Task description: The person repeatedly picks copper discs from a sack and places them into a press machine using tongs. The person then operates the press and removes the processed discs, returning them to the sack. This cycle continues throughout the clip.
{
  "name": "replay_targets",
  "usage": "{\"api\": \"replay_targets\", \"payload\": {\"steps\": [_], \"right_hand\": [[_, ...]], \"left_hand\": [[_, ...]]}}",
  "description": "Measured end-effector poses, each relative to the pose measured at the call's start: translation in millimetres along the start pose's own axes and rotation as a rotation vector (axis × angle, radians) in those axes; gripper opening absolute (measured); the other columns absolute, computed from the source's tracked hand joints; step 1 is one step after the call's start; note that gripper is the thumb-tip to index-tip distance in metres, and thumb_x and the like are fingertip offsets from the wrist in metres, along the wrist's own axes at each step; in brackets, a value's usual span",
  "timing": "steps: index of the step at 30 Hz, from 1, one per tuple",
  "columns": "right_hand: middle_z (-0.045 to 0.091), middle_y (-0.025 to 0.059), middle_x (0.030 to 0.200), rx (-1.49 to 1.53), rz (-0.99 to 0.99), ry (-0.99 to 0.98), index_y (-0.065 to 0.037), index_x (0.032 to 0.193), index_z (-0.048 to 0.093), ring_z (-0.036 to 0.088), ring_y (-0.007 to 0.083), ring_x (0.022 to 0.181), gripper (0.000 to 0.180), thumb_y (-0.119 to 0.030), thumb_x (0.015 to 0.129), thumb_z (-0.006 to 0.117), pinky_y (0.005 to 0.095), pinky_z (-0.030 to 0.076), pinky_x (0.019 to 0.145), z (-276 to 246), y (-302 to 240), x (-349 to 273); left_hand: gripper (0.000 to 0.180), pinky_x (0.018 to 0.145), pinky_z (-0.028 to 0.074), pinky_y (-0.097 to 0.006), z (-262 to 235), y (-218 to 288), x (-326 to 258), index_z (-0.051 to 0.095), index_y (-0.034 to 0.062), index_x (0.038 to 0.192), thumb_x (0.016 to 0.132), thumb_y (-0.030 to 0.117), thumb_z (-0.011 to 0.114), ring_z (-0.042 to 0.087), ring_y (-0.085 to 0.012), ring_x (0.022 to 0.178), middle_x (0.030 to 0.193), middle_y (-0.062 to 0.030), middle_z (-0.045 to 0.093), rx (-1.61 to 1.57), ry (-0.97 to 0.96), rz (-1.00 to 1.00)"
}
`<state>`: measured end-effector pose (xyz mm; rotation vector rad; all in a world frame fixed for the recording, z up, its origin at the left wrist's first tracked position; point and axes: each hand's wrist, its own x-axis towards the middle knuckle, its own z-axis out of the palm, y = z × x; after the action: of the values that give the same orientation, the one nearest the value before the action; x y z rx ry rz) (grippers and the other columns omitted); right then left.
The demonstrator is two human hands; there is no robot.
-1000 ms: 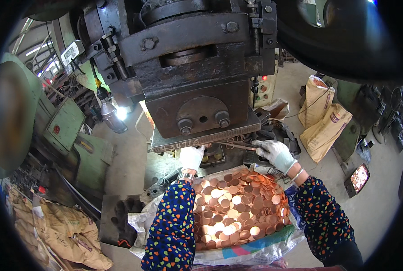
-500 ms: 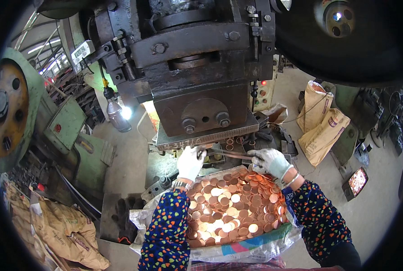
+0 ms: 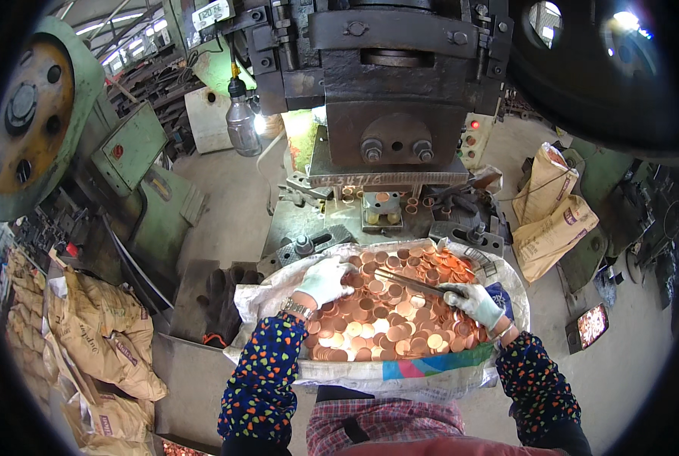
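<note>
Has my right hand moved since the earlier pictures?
Yes: judged against the lower die, your right hand has drawn back toward your body, holding the tweezers above the copper discs.

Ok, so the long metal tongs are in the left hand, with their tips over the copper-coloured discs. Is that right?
Not quite: the head view shows the long metal tongs in the right hand, not the left hand. Their tips are indeed over the copper-coloured discs.
</note>
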<state>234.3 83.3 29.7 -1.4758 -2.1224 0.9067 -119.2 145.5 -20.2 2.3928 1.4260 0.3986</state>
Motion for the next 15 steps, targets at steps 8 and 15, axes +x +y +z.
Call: {"api": "replay_targets", "payload": {"steps": [8,15], "right_hand": [[0.065,0.0127,0.078,-0.022,0.007,0.060,-0.004,0.116,0.063,0.064,0.0210,0.071,0.039,-0.033,0.091,0.055,0.0323,0.049,0.067,18,5,-6],[0.068,0.0128,0.084,0.009,0.037,0.125,0.000,0.116,0.061,0.063,0.0127,0.072,0.041,-0.030,0.090,0.060,0.0278,0.050,0.068,22,6,-9]], "left_hand": [[0.041,0.090,0.047,-0.038,13,0,0,0.063,0.0204,0.113,0.077,0.038,0.068,0.056,-0.0265,0.106,0.113,-0.0069,0.057,-0.008,0.052,-0.003],[0.038,0.086,0.047,-0.039,11,4,3,0.062,0.0122,0.098,0.074,0.039,0.071,0.057,-0.0285,0.106,0.111,-0.0115,0.060,-0.054,0.108,0.009]]}}
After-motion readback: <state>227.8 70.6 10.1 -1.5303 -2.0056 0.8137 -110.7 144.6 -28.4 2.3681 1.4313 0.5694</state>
